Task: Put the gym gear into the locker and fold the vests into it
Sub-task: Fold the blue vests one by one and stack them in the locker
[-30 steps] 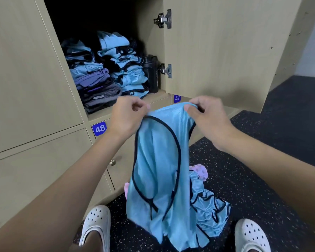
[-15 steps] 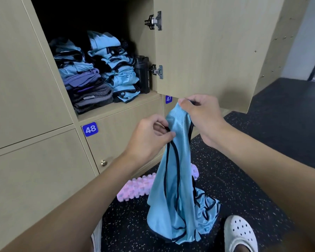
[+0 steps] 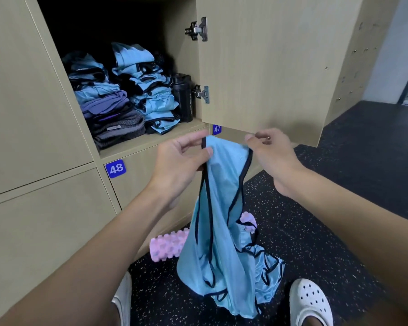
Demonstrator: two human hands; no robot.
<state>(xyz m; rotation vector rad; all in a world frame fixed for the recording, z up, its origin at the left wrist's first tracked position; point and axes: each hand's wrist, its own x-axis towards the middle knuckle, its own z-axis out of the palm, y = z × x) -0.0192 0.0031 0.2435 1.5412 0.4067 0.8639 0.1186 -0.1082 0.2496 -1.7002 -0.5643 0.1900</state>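
**A:** What lies nearest?

**B:** Two white clogs. The left shoe (image 3: 123, 300) is below and to the left of the held vest (image 3: 222, 208), and the right shoe (image 3: 310, 300) is below and to its right.

**A:** And the hands?

**B:** The left hand (image 3: 177, 161) pinches the vest's dark-trimmed edge between thumb and fingers at its top left. The right hand (image 3: 271, 154) has its fingers curled on the top right corner. The vest hangs from both, spread at the top and bunched lower down.

**A:** Anything beneath it?

**B:** A heap of blue vests (image 3: 269, 271) lies on the speckled floor (image 3: 339, 208) behind the vest's lower right. I cannot tell whether the hem touches it. A pink foam roller (image 3: 167, 247) lies behind the vest's lower left, partly hidden.

**A:** Farther back?

**B:** Above and left of the vest, the locker (image 3: 151, 140) stands open. Inside are folded blue vests (image 3: 156, 100), a mixed stack (image 3: 104, 109) of blue, purple and grey clothes farther left, and an upright black bottle (image 3: 184, 97). The door (image 3: 269, 67) is above the vest, to the right.
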